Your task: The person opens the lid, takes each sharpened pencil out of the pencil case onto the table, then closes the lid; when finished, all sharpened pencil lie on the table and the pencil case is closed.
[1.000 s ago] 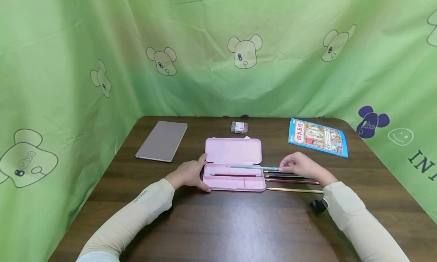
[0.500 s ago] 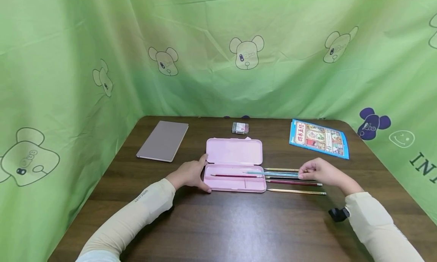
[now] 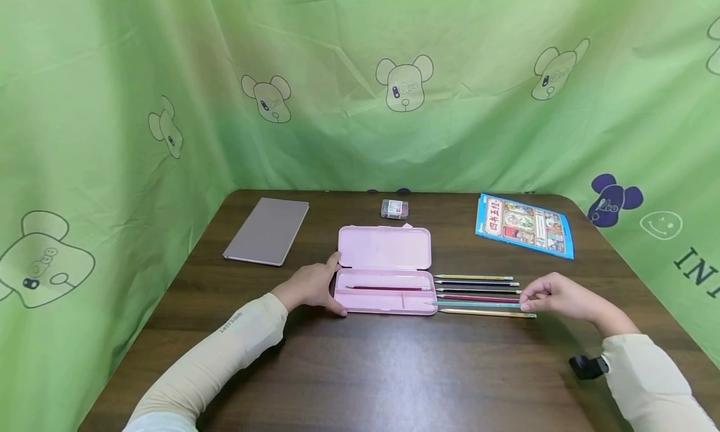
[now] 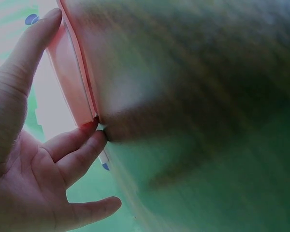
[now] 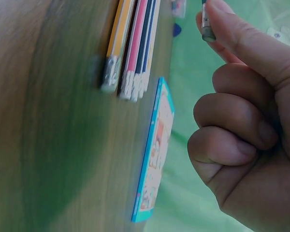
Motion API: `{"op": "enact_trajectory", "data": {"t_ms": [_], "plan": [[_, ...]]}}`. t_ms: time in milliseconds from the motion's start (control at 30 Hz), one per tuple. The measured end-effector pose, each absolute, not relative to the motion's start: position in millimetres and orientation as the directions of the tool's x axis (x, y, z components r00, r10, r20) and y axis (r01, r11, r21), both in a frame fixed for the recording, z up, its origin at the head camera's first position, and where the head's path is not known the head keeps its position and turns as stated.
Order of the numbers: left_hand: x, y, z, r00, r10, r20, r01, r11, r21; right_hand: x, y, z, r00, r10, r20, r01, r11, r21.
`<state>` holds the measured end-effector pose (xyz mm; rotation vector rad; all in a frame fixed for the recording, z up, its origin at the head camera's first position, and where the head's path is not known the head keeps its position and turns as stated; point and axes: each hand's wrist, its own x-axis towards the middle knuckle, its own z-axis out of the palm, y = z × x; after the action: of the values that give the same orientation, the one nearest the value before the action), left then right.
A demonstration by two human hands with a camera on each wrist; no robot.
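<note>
An open pink pencil case (image 3: 368, 302) lies on the table, lid folded back, with a dark red pencil (image 3: 388, 288) in its long compartment. My left hand (image 3: 312, 286) holds the case at its left end, thumb at the front corner and fingers (image 4: 82, 157) at the back one. Between thumb and forefinger, my right hand (image 3: 562, 299) pinches a light blue pencil (image 3: 478, 304) by its eraser end; the other fingers are curled into the palm. Its tip overlaps the case's right front corner in the head view. It passes between a red pencil (image 3: 484, 298) and a gold pencil (image 3: 489, 313).
Behind the red pencil lie a dark green pencil (image 3: 478, 291), a dark blue pencil (image 3: 478, 284) and a yellow pencil (image 3: 475, 277). A grey notebook (image 3: 267, 232) is at back left, a small clear box (image 3: 394, 209) behind the case, a blue-edged book (image 3: 523, 226) at back right.
My right hand has carried the light blue pencil rightward and toward me, from over the case's back compartment to the front of the pencil row. The left hand stays at the case.
</note>
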<state>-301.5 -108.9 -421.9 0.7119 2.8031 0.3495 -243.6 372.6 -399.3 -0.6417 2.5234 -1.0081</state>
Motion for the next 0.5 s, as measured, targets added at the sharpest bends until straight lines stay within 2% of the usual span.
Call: {"op": "enact_trajectory", "data": {"t_ms": [500], "plan": [[-300.6,-107.8,-420.5,-0.858,0.48,-0.182,0.422,0.861,0.284,-233.3,394.9,-411.9,-0.807,-0.568,-0.165,-0.273,0.606,-0.747]]}}
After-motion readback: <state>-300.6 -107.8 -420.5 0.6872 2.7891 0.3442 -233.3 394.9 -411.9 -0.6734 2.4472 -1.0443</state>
